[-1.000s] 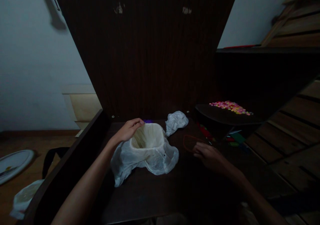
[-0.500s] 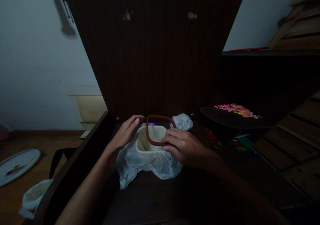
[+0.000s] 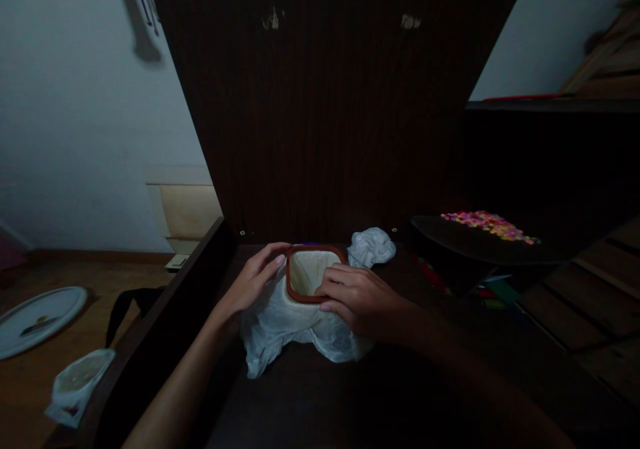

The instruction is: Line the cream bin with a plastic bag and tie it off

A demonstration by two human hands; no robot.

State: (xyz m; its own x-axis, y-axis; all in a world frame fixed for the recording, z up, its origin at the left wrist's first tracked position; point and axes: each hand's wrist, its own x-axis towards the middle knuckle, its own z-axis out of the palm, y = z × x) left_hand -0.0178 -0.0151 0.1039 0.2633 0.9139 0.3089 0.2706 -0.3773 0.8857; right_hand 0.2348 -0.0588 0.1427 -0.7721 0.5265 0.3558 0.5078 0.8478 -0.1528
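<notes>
A small bin lined with a white plastic bag (image 3: 300,326) stands on the dark wooden surface, the bag folded over its sides and hanging down in front. On its mouth sits a brown rounded-square rim ring (image 3: 299,297). My right hand (image 3: 353,296) grips the ring's right front part, fingers over the edge and thumb outside. At the left side of the bin is my left hand (image 3: 255,279), its fingers stretched out and fingertips by the ring's back left corner. Inside the opening, pale lining shows.
A crumpled white plastic bag (image 3: 371,247) lies behind my right hand. Tall dark panel (image 3: 325,129) rises at the back. Pink and yellow bits (image 3: 490,225) lie on a dark shelf at right. On the floor at left are a white oval lid-like object (image 3: 65,302) and another white bag (image 3: 75,396).
The brown ring has gone from tilted above the bin to lying down on its mouth, with my right hand still on it. My left fingertips are now by the ring. The view has shifted slightly.
</notes>
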